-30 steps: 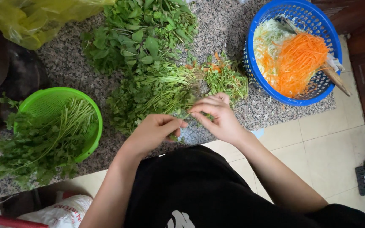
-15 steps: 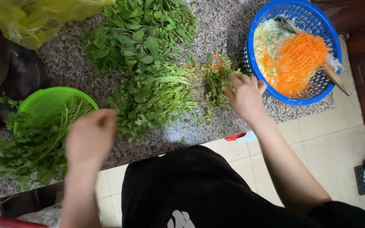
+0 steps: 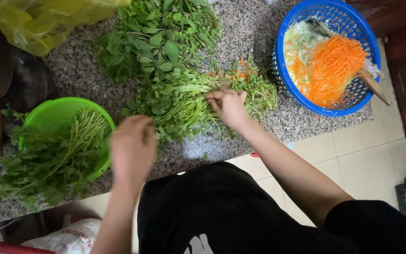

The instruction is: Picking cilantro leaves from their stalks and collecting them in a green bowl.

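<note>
- Right hand [image 3: 229, 107] planted on the pile of thin-stemmed herbs [image 3: 186, 101] in the middle of the speckled stone counter [image 3: 76, 70], knuckles up, wrist bent a bit, forearm running back toward the lower right.
- Fingers of that hand curled in and pinched together at the tips, right on a few green stems at the top of the pile. Looks like a light pinch grip, not a full fist.
- Left hand [image 3: 133, 146] hanging in the air just left of and below that same pile, between it and the green colander [image 3: 55, 115]. Blurry, back of the hand facing the camera, forearm coming straight up from the bottom edge.
- Left fingers folded down and loosely closed, but can't tell whether anything is actually in there, too smeared.
- Green colander left of the pile, stuffed with long-stemmed leafy greens [image 3: 48, 164] spilling over its near rim onto the counter.
- Bunch of broader-leaved herbs [image 3: 158, 37] just behind the pile, touching it.
- Smaller clump of fine greens with orange bits [image 3: 254, 84] just right of the pile, near the right hand.
- Blue basket [image 3: 325, 56] well right of the pile, holding shredded carrot [image 3: 327, 66] and pale shredded veg.
- Yellow plastic bag [image 3: 38, 21] far up-left of the pile.
</note>
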